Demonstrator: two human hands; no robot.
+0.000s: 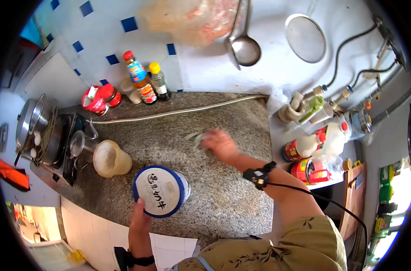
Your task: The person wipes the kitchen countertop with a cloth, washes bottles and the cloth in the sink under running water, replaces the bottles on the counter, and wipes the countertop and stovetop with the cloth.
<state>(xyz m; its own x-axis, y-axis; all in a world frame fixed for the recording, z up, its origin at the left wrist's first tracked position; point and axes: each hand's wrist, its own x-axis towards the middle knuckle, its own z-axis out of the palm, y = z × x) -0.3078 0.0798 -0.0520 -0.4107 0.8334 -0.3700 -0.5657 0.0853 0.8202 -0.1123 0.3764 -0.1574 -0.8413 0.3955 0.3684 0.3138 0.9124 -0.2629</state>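
My left hand (141, 217) is at the near left side of a white tub (159, 191) with a blue-rimmed lid and black handwriting. Its thumb rests on the lid's rim, the other fingers mostly hidden below, and it grips the tub. Out over the middle of the speckled stone counter (223, 198), my right hand (220, 144) is closed on a small pale cloth (196, 139) against the surface. Motion blurs that hand and the cloth. Just left of the tub stands a cream-coloured plastic container (111, 159) with an open top.
A gas stove (65, 149) with pots is at the left, a metal jug (82, 145) beside it. A hose (178, 114) crosses the counter's back. Sauce bottles (141, 77) and red-lidded jars (109, 95) line the wall. Bottles (314, 144) crowd the right side; ladles (246, 49) hang above.
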